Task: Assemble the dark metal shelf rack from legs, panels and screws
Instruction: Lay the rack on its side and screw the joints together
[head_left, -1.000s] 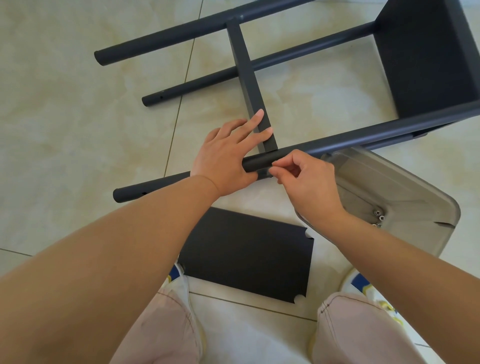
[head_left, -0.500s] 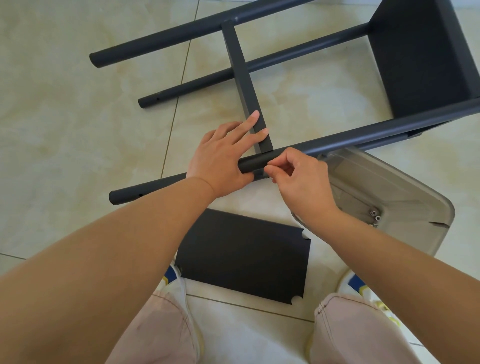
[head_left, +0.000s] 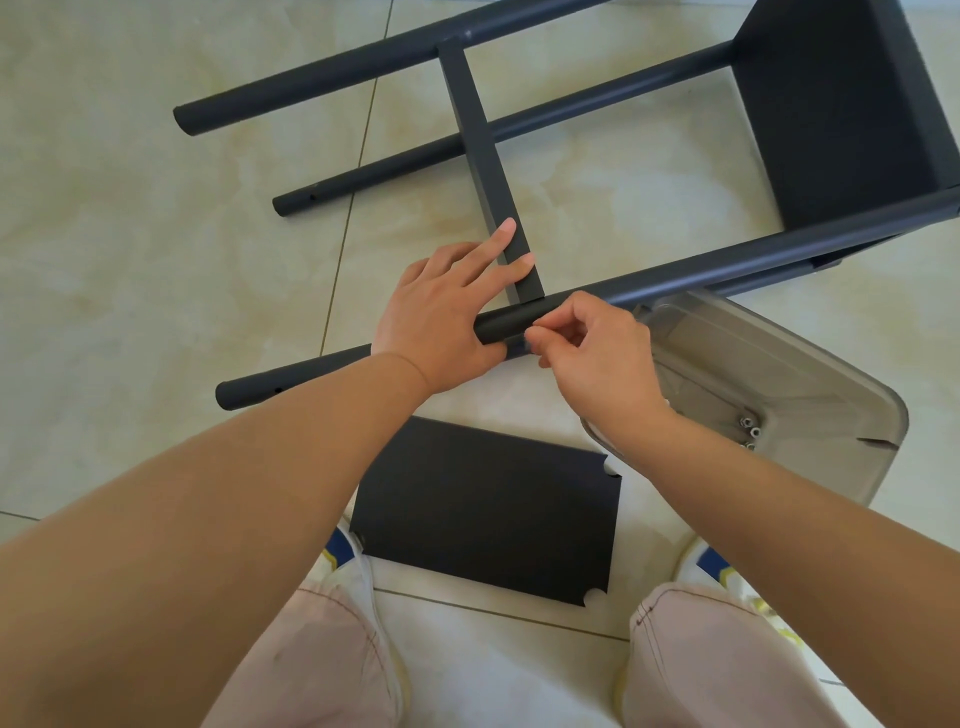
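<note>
The shelf rack (head_left: 571, 156) lies on its side on the tiled floor (head_left: 130, 234), filling the picture from 10 o'clock to 3 o'clock. One panel (head_left: 841, 114) is already mounted between the legs at 2 o'clock. A second panel (head_left: 488, 156), seen edge-on, spans from the far leg (head_left: 337, 73) at 12 o'clock down to the near leg (head_left: 727, 265) at the centre.

The left hand (head_left: 441, 312) rests over the near leg, its fingers extended flat along the second panel's edge and its thumb under the tube. The right hand (head_left: 592, 353), directly at 3 o'clock of the left, has curled fingers pinching at the joint. A screw is presumably being driven there, but none is visible between the fingertips.

A loose panel (head_left: 488, 509) lies flat on the floor at 6 o'clock, between the person's shoes. A translucent plastic tray (head_left: 810, 395) at 4 o'clock holds a few remaining pieces of hardware (head_left: 748, 426) in its corner.

Judged progress: roughly midway. One panel is fixed, the second is being secured, and the loose panel is not yet fitted. Open holes show near the leg ends at 9 o'clock.

Compared with the earlier frames, both hands keep the same hold at the same joint. The rack sits marginally lower in view. No part has been added or removed.
</note>
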